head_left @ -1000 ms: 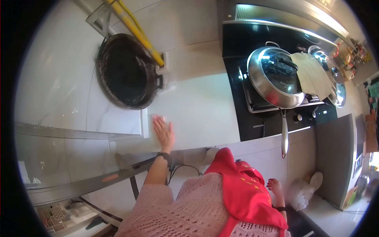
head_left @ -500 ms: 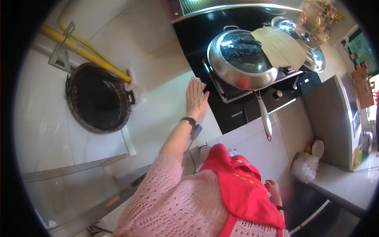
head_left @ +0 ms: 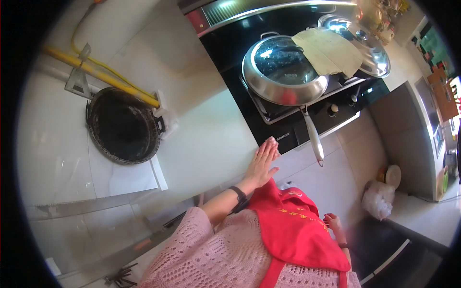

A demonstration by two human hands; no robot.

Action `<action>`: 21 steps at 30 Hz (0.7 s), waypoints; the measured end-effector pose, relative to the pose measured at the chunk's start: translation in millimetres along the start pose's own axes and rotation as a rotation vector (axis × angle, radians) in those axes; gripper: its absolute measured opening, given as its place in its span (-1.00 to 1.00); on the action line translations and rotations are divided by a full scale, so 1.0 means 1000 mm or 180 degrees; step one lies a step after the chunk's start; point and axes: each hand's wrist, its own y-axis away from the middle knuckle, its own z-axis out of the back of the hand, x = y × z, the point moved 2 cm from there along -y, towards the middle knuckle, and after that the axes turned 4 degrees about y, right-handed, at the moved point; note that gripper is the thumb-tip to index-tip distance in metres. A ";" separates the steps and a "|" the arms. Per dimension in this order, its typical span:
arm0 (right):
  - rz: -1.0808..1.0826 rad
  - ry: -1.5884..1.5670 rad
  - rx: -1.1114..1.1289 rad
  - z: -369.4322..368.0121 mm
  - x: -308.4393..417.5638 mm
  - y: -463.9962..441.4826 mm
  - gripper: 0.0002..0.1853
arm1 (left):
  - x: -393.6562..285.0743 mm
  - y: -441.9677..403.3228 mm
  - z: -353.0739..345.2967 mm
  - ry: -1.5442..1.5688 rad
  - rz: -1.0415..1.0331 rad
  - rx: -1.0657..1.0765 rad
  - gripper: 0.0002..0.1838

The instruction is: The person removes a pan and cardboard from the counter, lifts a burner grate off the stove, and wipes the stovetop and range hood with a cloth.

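My left hand [head_left: 263,164] presses flat at the front left corner of the black gas stove [head_left: 283,152], where it meets the white counter [head_left: 206,139]. A pale, thin wipe or cloth [head_left: 272,141] sticks out from under its fingertips, mostly covered by the hand. Low beside the red apron [head_left: 293,228] hangs my right hand [head_left: 334,223], fingers loosely bent and apart, with nothing visible in it. On the left burner stands a lidded steel frying pan [head_left: 288,91], its long handle pointing toward me.
A flat beige sheet [head_left: 331,50] lies across the pan's lid and a second lidded pot [head_left: 377,57]. A dark round pan [head_left: 125,127] rests against the left wall under a yellow pipe [head_left: 101,74]. Plastic bags [head_left: 378,200] sit at right.
My left hand has slid with the wipe along the stove's left edge, toward me and to the right, reaching the front corner. The right hand stays low by the apron.
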 end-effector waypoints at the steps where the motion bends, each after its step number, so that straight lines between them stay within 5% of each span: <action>1: 0.0126 0.0030 -0.0015 0.007 0.010 0.000 -0.61 | 0.000 0.000 0.001 0.0004 0.0217 -0.0159 -0.11; 10: 0.0087 0.0023 -0.0065 0.067 0.010 -0.013 -0.62 | 0.060 -0.024 0.019 -0.1092 0.1835 -0.1244 -0.16; 21: -0.0142 0.0111 -0.0450 0.022 0.059 0.056 -0.63 | 0.173 -0.126 0.103 -0.0966 0.1919 -0.1714 -0.32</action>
